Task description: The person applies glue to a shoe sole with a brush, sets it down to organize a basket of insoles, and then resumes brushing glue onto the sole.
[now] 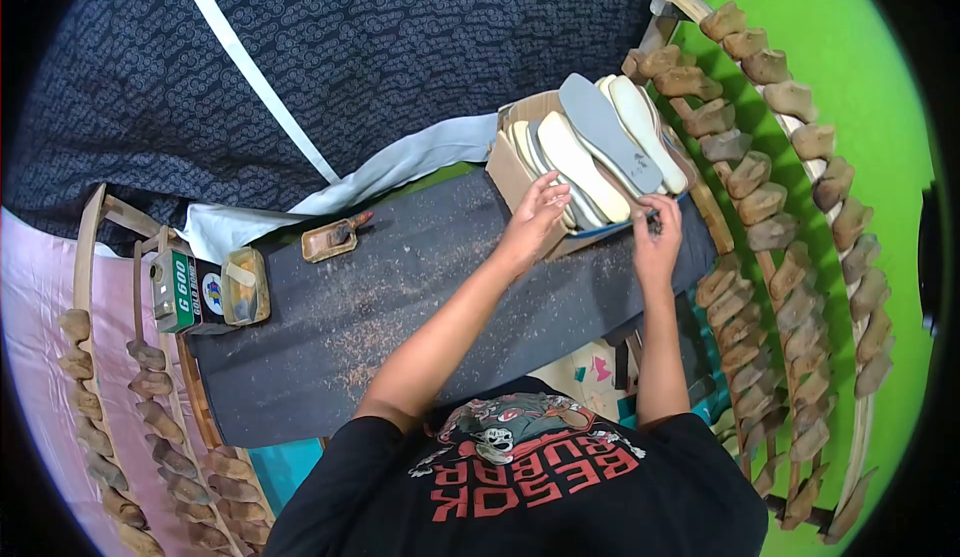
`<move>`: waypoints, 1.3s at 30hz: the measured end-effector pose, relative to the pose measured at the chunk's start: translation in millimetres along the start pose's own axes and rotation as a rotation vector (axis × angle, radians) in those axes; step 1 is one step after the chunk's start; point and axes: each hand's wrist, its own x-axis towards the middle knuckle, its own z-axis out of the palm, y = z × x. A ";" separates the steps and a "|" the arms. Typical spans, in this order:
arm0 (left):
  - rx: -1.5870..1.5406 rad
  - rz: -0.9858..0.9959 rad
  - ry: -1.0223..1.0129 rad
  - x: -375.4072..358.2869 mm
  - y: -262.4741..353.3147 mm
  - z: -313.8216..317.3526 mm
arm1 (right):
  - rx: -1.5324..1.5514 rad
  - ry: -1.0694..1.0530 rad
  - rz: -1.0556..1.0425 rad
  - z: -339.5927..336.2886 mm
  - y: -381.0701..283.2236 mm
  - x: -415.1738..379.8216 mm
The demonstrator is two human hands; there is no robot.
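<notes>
A cardboard box (512, 179) at the back right of the table holds several shoe insoles standing in rows. Among them are a cream insole (580, 167), a grey insole (608, 137) with dark marks near its lower end, and a pale insole (640, 122). My left hand (538, 225) is at the box's front left, fingers apart beside the cream insole. My right hand (657, 235) is by the front right rim, its fingers bent and apart near the insoles' lower ends. Neither hand visibly holds anything.
Wood shavings (375, 342) lie scattered over the dark table cover (440, 247). A small wooden tray (328, 241), a yellowish container (246, 287) and a green-and-black G 600 box (183, 292) stand to the left. Racks of wooden shoe lasts (765, 202) flank both sides.
</notes>
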 end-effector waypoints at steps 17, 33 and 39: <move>-0.250 -0.312 0.735 121.4 -27.6 27.0 | -0.280 -0.890 0.246 96.3 9.5 38.3; -0.085 -0.206 0.841 124.6 -40.6 18.0 | -0.355 -0.862 0.281 104.3 2.8 46.2; 0.395 -0.037 0.894 130.0 -42.7 11.9 | -0.069 -0.722 0.221 109.2 26.1 41.7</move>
